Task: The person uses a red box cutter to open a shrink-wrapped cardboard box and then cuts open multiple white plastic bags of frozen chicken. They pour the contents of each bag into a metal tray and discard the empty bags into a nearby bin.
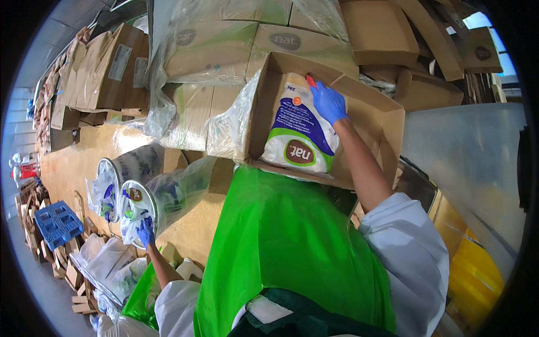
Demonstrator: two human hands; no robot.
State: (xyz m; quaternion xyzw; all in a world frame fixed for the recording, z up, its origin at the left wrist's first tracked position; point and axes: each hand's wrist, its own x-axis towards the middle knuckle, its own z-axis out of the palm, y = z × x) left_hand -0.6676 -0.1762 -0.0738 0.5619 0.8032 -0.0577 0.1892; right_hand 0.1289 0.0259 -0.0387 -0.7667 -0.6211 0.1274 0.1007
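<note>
My right hand (330,104), in a blue glove, is closed around a small red cutter (310,81), whose blade I cannot make out. It is at the far end of a white, blue and green plastic food bag (289,130). The bag lies flat in an open cardboard box (389,132) in front of me. Off to the left, my blue-gloved left hand (146,232) reaches over a metal-hooped clear waste bag (159,210) containing crumpled printed packaging. Its fingers look apart, with nothing visible in them.
A second hooped waste bag (106,164) stands beside the first. Plastic-wrapped cartons (209,59) are stacked behind the box. Empty cardboard boxes (379,33) pile up at the far right. A blue pallet (58,224) lies at the left. A yellow container (477,275) is at the lower right.
</note>
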